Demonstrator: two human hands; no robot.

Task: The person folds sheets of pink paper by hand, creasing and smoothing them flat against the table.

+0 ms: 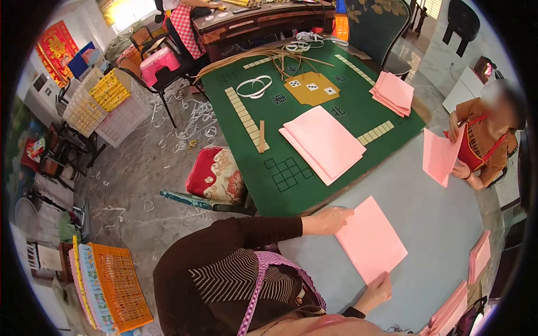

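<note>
A pink folded sheet (372,242), paper or thin cloth, lies at an angle on the pale grey tabletop (443,224) in front of me. My left hand (330,220) grips its upper left edge, thumb and fingers closed at the border. At its lower corner my right hand (376,292) pinches the edge between thumb and fingers. Beyond my left hand, a larger pile of pink sheets (322,143) rests on the green mahjong-patterned cover (263,196).
Across the table a co-worker (482,140) holds another pink sheet (440,157). More pink stacks (392,94) sit at the far corner and along the right edge (448,311). A floral chair (216,176) stands left; orange crates (120,285) are on the floor.
</note>
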